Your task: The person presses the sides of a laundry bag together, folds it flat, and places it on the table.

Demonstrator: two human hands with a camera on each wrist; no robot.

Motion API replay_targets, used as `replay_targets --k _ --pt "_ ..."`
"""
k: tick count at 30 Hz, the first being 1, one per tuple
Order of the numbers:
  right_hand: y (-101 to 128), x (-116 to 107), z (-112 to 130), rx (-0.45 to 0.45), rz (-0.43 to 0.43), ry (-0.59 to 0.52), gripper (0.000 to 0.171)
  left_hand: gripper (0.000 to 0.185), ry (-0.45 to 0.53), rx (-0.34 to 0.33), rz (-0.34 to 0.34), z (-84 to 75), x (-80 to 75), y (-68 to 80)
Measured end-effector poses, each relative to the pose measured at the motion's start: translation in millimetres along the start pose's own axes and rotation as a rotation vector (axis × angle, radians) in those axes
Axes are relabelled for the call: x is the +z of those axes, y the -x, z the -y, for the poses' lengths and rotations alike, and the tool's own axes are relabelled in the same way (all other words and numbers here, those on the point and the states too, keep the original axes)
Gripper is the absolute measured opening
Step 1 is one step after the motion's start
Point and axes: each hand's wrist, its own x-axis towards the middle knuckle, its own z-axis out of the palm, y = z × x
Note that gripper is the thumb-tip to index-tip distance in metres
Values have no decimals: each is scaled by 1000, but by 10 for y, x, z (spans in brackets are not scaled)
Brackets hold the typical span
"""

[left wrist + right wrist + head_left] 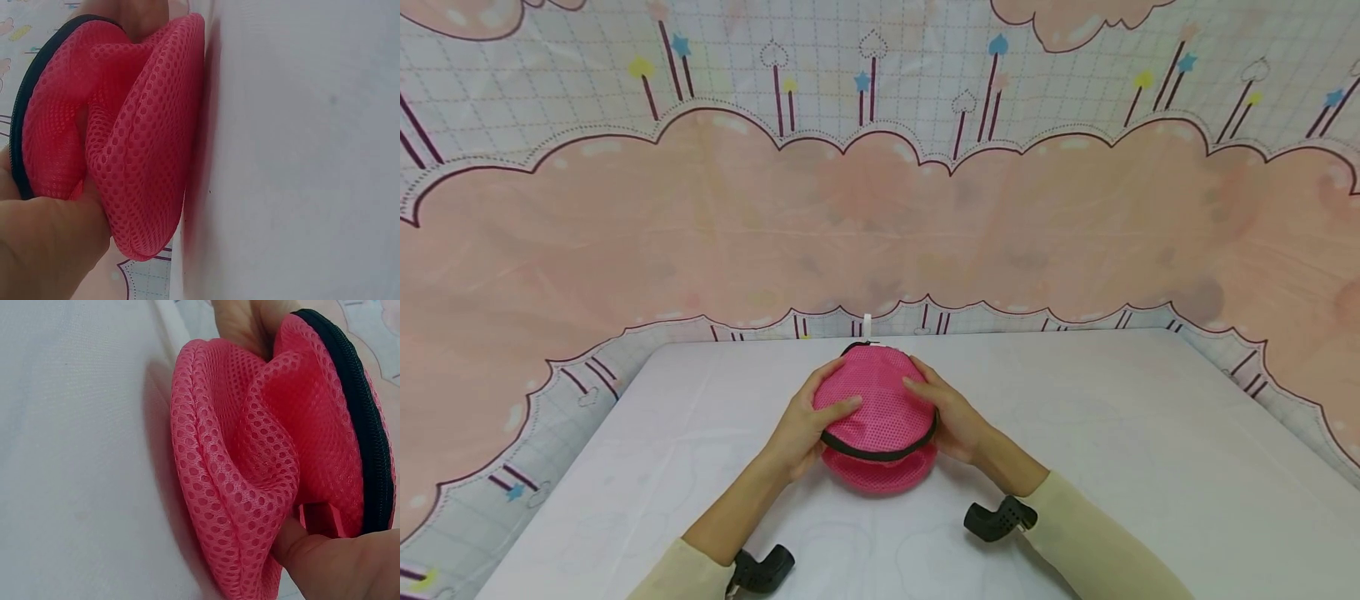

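A round pink mesh laundry bag (876, 400) with a black zipper round its upper edge is held between both hands over the white table. My left hand (811, 421) grips its left side, thumb lying across the top panel. On the opposite side my right hand (951, 415) grips it, thumb also on top. Both wrist views show the mesh side wall (150, 137) folded inward, with fingers pressed into the folds below the black zipper (365, 431). The bag's base stays close over the table. A small pink strap loop (320, 519) shows beside the right hand's fingers.
The white tabletop (1112, 467) spreads out on both sides of the bag. Behind it hangs a patterned pink and white cloth (880, 225). A small white tag (867, 325) sticks up at the bag's far edge. Black camera mounts (1000, 518) sit on both wrists.
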Motion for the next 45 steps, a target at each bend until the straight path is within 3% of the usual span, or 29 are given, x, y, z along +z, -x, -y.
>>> replay_targets --k 11,28,45 --pt "8 -3 -18 4 31 -123 63 71 21 -18 19 22 -22 -9" --pt "-4 36 -70 -53 22 -204 60 71 24 -20 24 19 -31 -20" --pt "-2 41 -81 -53 4 -185 60 70 19 -14 24 57 -60 -41"
